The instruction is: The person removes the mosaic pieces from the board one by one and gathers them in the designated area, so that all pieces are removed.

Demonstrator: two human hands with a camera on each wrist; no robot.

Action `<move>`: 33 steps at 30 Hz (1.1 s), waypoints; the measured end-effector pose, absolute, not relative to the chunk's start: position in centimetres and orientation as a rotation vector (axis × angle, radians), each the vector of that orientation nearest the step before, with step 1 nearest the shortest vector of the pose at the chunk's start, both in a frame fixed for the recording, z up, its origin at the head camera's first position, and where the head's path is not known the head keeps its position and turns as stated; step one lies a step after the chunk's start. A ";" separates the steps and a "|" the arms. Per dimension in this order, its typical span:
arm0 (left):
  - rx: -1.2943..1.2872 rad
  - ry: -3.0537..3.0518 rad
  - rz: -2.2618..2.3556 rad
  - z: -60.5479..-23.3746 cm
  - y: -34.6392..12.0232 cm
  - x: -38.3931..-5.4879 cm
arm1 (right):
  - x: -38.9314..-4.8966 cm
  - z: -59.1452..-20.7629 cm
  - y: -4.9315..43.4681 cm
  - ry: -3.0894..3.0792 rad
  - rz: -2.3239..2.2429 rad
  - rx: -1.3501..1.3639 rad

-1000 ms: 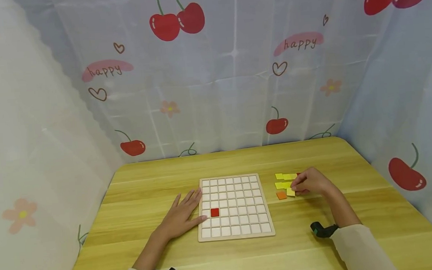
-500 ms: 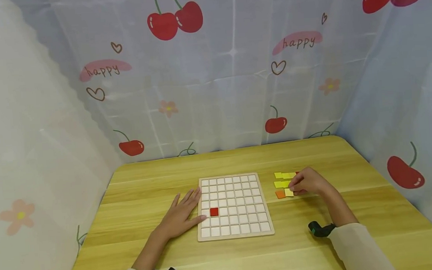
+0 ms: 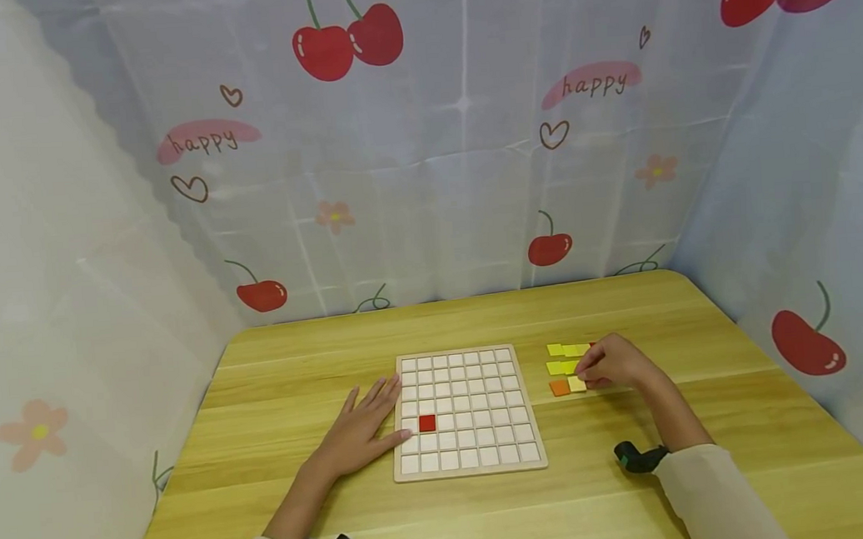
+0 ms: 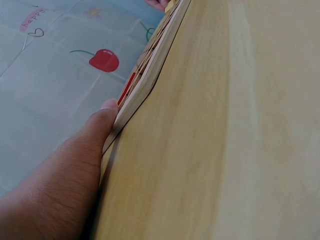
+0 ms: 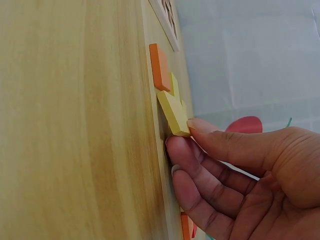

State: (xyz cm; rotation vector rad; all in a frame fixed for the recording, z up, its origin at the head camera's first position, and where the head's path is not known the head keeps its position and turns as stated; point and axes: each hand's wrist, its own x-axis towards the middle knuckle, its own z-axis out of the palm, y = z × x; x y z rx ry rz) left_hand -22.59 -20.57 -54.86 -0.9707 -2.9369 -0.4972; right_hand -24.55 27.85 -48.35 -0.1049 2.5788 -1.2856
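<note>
A wooden grid board [image 3: 471, 471] with pale square cells lies mid-table, a red tile [image 3: 427, 423] set in its lower left part. My left hand [image 3: 360, 429] rests with spread fingers along the board's left edge, the thumb reaching over the rim. To the right of the board, my right hand [image 3: 614, 363] pinches a pale yellow tile [image 5: 172, 112] between thumb and fingers. That tile tilts close over the table, right beside an orange tile [image 5: 159, 67]. Two rows of yellow tiles [image 3: 555, 350] lie behind, partly hidden by the right hand.
Bare wood of the table [image 3: 479, 517] shows in front of the board. A red tile edge [image 3: 593, 344] peeks out behind the right hand. Below the hand in the right wrist view lies another orange tile [image 5: 186, 226]. A cherry-print curtain [image 3: 428, 220] hangs around the table.
My right hand has shifted slightly left with the pale yellow tile, bringing it up against the orange tile in the front row. My left hand has stayed at the board.
</note>
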 end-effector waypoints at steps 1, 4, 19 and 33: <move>-0.970 -2.937 -0.495 -54.9 -20.6 -22.6 | -24.5 -48.4 27.8 2.582 -1.282 -0.101; -0.972 -2.933 -0.498 -54.9 -20.6 -22.6 | -24.5 -48.4 27.9 2.585 -1.282 -0.095; -0.993 -2.891 -0.517 -54.5 -20.6 -22.5 | -24.5 -48.0 27.6 2.571 -1.310 -0.101; -0.988 -2.901 -0.523 -54.7 -20.6 -22.3 | -24.1 -46.9 26.6 2.655 -1.319 -0.171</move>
